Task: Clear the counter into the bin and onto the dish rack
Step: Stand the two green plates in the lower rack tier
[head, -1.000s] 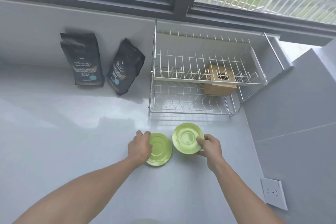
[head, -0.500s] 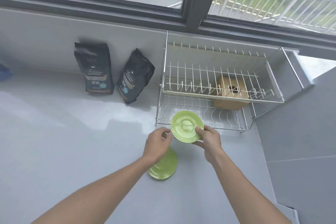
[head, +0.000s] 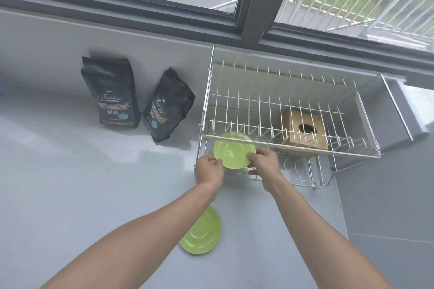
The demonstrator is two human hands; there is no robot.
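Green saucer (head: 233, 151) pinched at its rim between left hand (head: 209, 171) and right hand (head: 264, 163), fingers closed on opposite edges, held tilted at the front of the rack (head: 288, 124), its top edge tucked behind the upper tier's front rail. Second saucer (head: 202, 233) flat on the counter (head: 70, 183), partly hidden under the left forearm. Two black bags (head: 110, 96) upright against the wall left of the rack; wooden box (head: 304, 129) on the lower tier.

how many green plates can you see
2. One green plate is held by both hands at the dish rack's lower tier; the other green plate lies on the counter, partly behind the left forearm.
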